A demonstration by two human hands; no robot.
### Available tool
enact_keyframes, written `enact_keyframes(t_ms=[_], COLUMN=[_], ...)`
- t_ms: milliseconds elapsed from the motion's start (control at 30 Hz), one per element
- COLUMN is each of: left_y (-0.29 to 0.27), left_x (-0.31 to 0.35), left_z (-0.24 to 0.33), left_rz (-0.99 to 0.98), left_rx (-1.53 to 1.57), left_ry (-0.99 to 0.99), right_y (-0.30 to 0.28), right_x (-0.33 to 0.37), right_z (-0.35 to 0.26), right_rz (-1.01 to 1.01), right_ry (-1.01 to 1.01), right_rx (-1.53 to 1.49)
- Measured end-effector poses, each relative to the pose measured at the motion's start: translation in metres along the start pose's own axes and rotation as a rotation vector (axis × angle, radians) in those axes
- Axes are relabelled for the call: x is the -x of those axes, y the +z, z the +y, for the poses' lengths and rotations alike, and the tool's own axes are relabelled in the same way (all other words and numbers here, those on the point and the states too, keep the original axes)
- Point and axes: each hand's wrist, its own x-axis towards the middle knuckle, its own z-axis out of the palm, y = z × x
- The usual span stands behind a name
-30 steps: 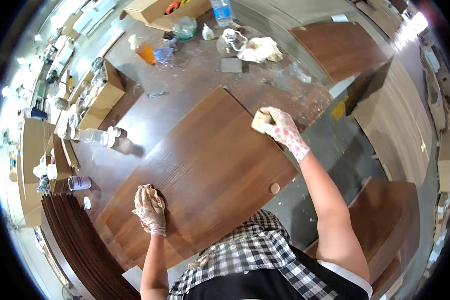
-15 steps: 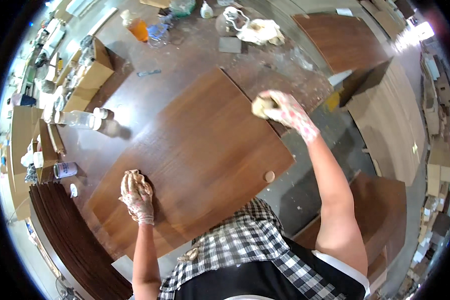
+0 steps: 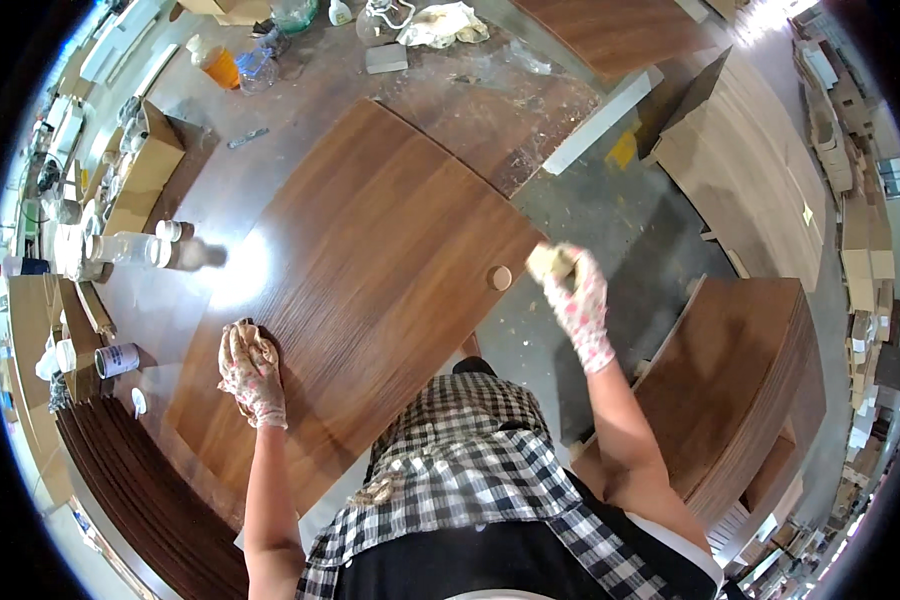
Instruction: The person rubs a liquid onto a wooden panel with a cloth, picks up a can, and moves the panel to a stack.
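The brown board (image 3: 400, 230) lies flat on the big table (image 3: 195, 300), right in front of the person, with its right corner poking out over the floor. From where I stand, the left hand (image 3: 252, 375) is spread on top of a crumpled cloth (image 3: 266, 352), down on the board's left part. I can't tell if its fingers are curled tight around that cloth. It looks bunched up so it fits under the palm. The right hand (image 3: 578, 290) is closed on a pale pad (image 3: 546, 262), pinching it between thumb and fingers, so one side of the pad is free. That hand is just by the right corner; I can't tell if the pad touches the wood. Both hands wear spotted gloves, maybe to keep the skin clean. A light round spot (image 3: 499, 278) sits close to that corner. The checked apron (image 3: 460, 450) comes right up near the board, maybe so both arms can reach across. To the left are a tin can (image 3: 117, 360), a clear bottle (image 3: 130, 249) and a stack of dark boards (image 3: 140, 490). At the far side are a bottle of orange liquid (image 3: 215, 65), a gray block (image 3: 387, 59) and a white cloth (image 3: 443, 25). I think they sit off there so the board has room.
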Motion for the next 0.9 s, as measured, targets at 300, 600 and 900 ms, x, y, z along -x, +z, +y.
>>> enact_keyframes(t_ms=[300,600,900], left_y=[0.005,-0.003,-0.016], left_x=[-0.029,-0.008,0.049], left_z=[0.044,0.015,-0.021], left_rz=[-0.073,-0.067,-0.202], left_rx=[-0.027,0.180,1.273], left_ry=[0.089,0.308,-0.273], right_y=[0.006,0.065,0.079], right_x=[-0.075,0.014,-0.039], right_z=[0.010,-0.072,0.000], right_rz=[0.225,-0.189,0.145], right_ry=[0.067,-0.189,0.027], right_rx=[0.079,-0.070,0.025])
